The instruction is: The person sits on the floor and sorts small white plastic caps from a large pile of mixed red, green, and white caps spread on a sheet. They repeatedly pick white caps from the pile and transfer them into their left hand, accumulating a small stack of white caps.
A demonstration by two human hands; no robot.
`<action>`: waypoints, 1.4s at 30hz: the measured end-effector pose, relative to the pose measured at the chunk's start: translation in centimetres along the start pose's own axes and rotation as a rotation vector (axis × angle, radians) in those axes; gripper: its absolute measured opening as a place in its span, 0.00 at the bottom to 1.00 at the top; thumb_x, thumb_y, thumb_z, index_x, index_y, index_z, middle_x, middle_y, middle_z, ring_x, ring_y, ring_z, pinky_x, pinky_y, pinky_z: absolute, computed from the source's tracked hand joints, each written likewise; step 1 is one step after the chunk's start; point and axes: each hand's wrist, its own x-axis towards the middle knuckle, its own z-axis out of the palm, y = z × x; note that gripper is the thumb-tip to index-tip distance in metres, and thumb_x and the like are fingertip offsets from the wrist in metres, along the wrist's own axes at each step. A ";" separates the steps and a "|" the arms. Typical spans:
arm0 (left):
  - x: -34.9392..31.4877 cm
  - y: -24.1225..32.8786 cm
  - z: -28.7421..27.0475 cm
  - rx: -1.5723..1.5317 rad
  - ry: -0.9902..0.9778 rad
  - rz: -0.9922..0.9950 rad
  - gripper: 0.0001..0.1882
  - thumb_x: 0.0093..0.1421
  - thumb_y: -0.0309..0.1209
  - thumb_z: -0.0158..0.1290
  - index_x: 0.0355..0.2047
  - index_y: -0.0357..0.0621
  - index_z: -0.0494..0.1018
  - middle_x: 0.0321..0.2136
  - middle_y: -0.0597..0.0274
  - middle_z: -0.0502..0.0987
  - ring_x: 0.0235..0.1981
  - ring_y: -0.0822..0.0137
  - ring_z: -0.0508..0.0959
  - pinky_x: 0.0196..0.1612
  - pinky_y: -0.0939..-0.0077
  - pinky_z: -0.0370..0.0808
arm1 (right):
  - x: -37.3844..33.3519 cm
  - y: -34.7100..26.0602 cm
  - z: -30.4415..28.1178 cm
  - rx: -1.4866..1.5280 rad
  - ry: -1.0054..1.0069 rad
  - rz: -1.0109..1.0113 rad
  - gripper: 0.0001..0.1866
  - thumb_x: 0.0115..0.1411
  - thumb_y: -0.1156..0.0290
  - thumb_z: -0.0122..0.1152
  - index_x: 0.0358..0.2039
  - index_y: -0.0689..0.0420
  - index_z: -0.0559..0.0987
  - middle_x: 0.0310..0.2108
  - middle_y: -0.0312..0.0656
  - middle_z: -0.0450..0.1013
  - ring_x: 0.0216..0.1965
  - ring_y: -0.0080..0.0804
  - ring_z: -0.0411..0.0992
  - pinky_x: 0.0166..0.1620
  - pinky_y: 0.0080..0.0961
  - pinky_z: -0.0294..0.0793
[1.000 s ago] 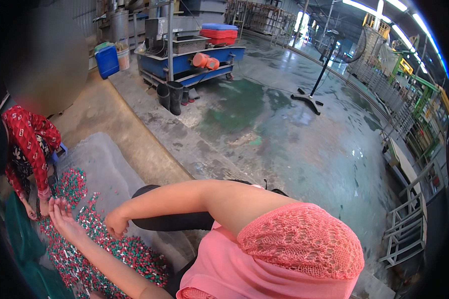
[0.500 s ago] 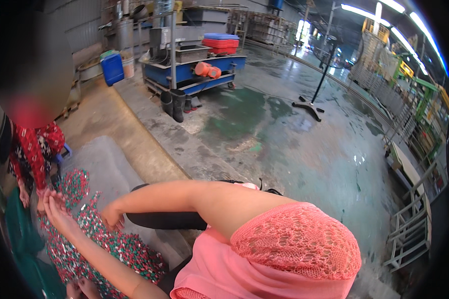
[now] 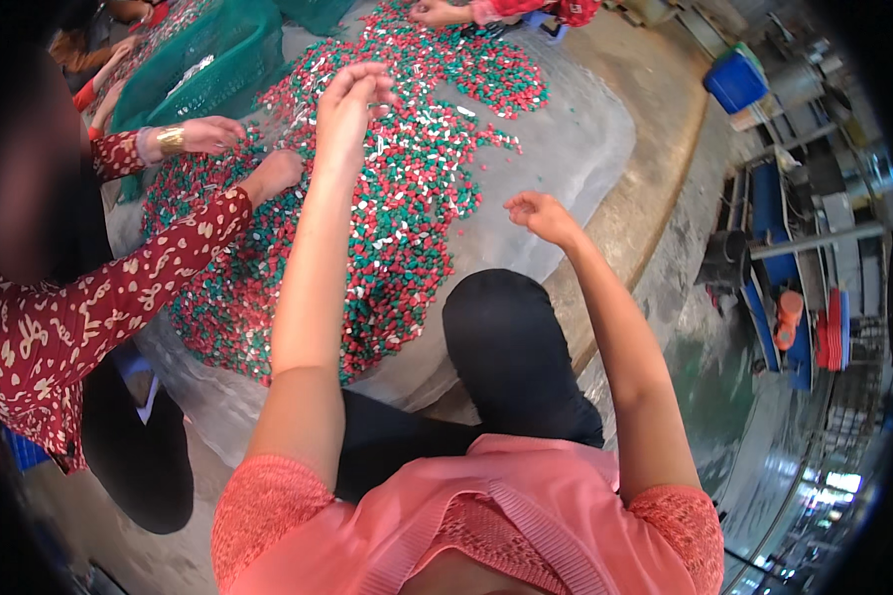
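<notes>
A wide heap of small red, green and white pieces [image 3: 397,248], too small to name, lies on a grey plastic sheet [image 3: 590,129]. My left hand [image 3: 349,104] is over the far middle of the heap, fingers bent and somewhat apart, with nothing visible in them. Over the sheet, right of the heap, my right hand [image 3: 541,214] has its fingers curled in; whatever they may hold is hidden. A co-worker's two hands [image 3: 276,177] work at the heap's left side, close to my left forearm. Another person's hand [image 3: 437,13] reaches in at the far edge.
A green mesh net [image 3: 203,74] lies at the far left of the heap. More hands show beyond it. My dark-trousered knee [image 3: 506,327] rises between heap and right forearm. A blue container [image 3: 736,81] and stacked red trays [image 3: 831,332] stand to the right.
My view has swung left and down, from the workshop floor to the heap. My hands, close together earlier, are now well apart, the right one off the pieces.
</notes>
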 end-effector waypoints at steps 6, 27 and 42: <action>-3.0 -7.2 -0.6 0.240 0.026 -0.356 0.11 0.60 0.28 0.42 0.41 0.43 0.69 0.31 0.66 0.73 0.31 0.75 0.73 0.32 0.82 0.69 | 15.2 4.5 0.5 -0.033 0.117 -0.069 0.12 0.48 0.72 0.54 0.35 0.56 0.77 0.35 0.46 0.74 0.38 0.36 0.73 0.41 0.30 0.71; -0.2 -22.1 -1.4 0.614 0.456 -0.506 0.19 0.57 0.36 0.46 0.45 0.38 0.67 0.43 0.50 0.70 0.43 0.62 0.71 0.46 0.72 0.67 | 27.2 4.7 4.0 -0.162 0.411 -0.239 0.09 0.52 0.70 0.52 0.33 0.60 0.73 0.36 0.48 0.70 0.42 0.45 0.67 0.46 0.38 0.66; -5.4 -14.7 -3.6 0.288 0.651 -0.455 0.29 0.65 0.48 0.28 0.36 0.36 0.72 0.36 0.54 0.75 0.42 0.66 0.72 0.46 0.73 0.67 | 12.4 -5.6 10.9 0.450 -0.569 -0.727 0.05 0.54 0.76 0.54 0.33 0.58 0.71 0.36 0.39 0.71 0.40 0.31 0.70 0.44 0.26 0.67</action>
